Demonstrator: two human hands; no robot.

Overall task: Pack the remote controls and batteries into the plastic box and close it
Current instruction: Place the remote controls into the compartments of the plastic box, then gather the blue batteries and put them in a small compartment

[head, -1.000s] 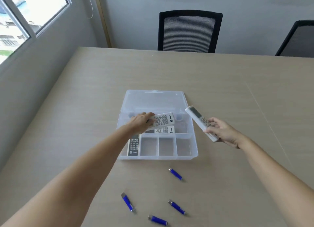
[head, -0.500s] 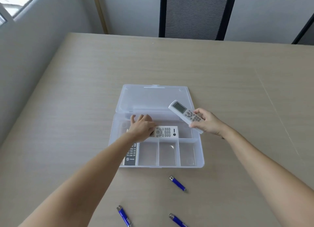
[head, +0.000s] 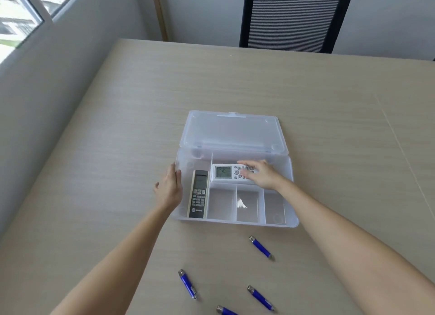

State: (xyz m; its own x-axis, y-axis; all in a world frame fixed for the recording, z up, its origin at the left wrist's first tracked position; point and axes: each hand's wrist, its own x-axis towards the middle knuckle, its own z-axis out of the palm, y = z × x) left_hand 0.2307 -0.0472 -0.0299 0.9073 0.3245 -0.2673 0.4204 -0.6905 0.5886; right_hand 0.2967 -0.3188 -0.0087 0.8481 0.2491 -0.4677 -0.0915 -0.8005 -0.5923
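Note:
The clear plastic box (head: 235,223) lies open, its lid (head: 231,131) flat on the table behind it. A black and gold remote (head: 199,193) lies lengthwise in the left compartment. A white remote (head: 223,172) with its screen up lies across the long back compartment. My right hand (head: 261,175) rests on its button end with the fingers over it. My left hand (head: 168,190) grips the box's left wall, thumb on the rim. Several blue batteries lie on the table in front of the box, the nearest battery (head: 261,247) just right of centre.
The wooden table (head: 117,150) has its left edge close to a grey wall with a window (head: 21,15). A black mesh chair (head: 294,18) stands at the far side. Another blue battery (head: 187,283) lies near my left forearm.
My right hand has brought the white remote down into the back compartment, over the one lying there. My left hand has left that remote and moved to the box's left wall.

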